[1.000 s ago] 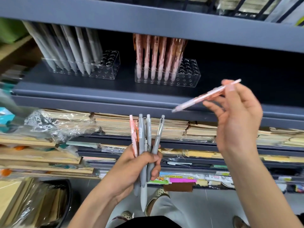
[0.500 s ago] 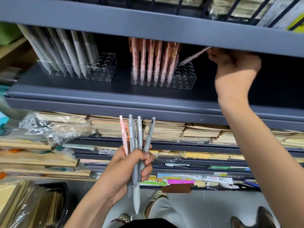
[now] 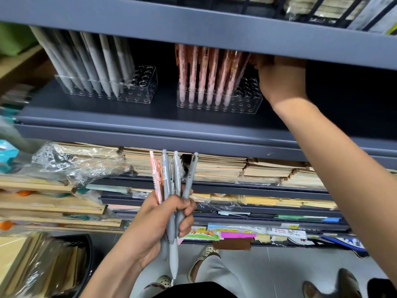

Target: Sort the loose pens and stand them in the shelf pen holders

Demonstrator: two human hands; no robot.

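My left hand [image 3: 159, 220] grips a bundle of loose pens [image 3: 171, 175], one pink and three grey, held upright in front of the lower shelves. My right hand [image 3: 281, 82] reaches into the shelf at the right end of the row of pink pens [image 3: 202, 76] standing in a clear holder [image 3: 242, 104]. It pinches the top of a slanted pink pen [image 3: 241, 76] whose tip is down at the holder. The upper shelf edge hides the fingertips. Further left, grey pens [image 3: 94, 67] stand in a second clear holder [image 3: 144, 84].
The grey upper shelf edge [image 3: 214, 33] hangs low over the pen tops. Stacks of notebooks [image 3: 221, 168] and crumpled plastic wrap [image 3: 71, 160] fill the shelves below. A black basket [image 3: 86, 250] stands at the lower left. Both holders have vacant holes at their right ends.
My right hand carried the pink pen from mid-air up into the shelf and now holds it at the pink holder's right end. The left hand kept its bundle nearly still.
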